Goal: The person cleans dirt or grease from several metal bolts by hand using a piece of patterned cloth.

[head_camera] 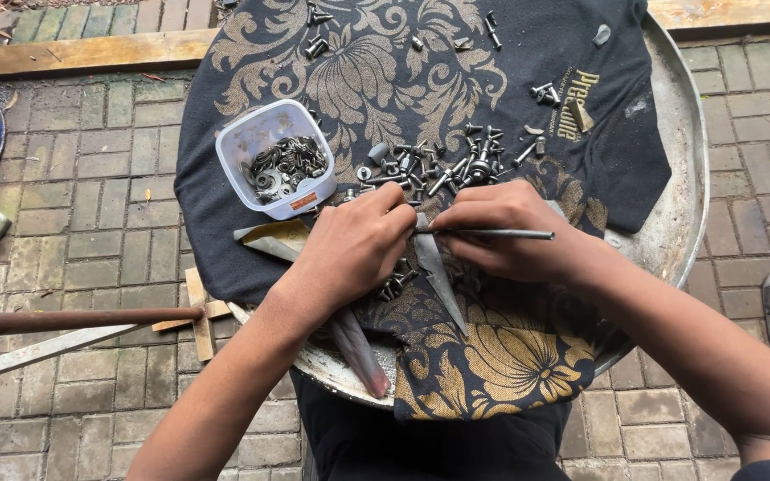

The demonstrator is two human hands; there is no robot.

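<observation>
Head view: right hand point(503, 227) grips a thin grey metal rod point(492, 234); left hand point(354, 245) is curled beside it over bolts point(443, 169), its fingertips hidden.

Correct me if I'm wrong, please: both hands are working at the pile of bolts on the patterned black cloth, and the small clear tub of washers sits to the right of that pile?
One detail is off. In the head view, the small clear tub of washers sits to the left of the pile of bolts, not the right. The rest holds: the left hand and right hand work at the pile on the patterned black cloth.
</observation>
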